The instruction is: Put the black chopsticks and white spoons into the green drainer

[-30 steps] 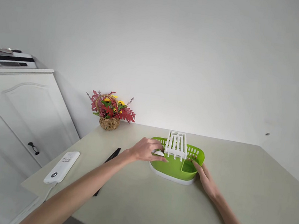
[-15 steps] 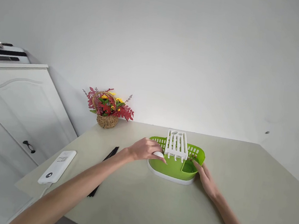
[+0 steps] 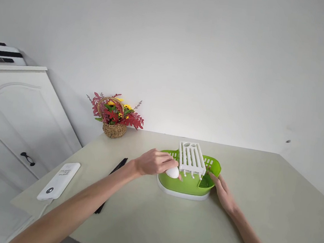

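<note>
A green plastic cutlery basket [image 3: 183,186] with a white base stands on the table. Across its top lies a white slotted rack [image 3: 191,158] with small hooks along its front edge. My left hand [image 3: 157,163], at the left front of the basket, is closed on a white spoon [image 3: 172,172]; only its rounded end shows and its handle is hidden. My right hand [image 3: 224,192] grips the basket's right end, fingers over the rim and inside. Black chopsticks [image 3: 120,167] lie on the table, partly behind my left forearm.
A wicker basket of artificial flowers [image 3: 114,130] stands at the back left by the wall. Near the table's left edge rests a white power bank [image 3: 59,181] with a cable. A white cabinet [image 3: 11,118] is beyond that edge.
My left hand has turned slightly, and more of the spoon's rounded end shows. The white rack has tilted a little and shifted. My right hand keeps its hold on the basket.
</note>
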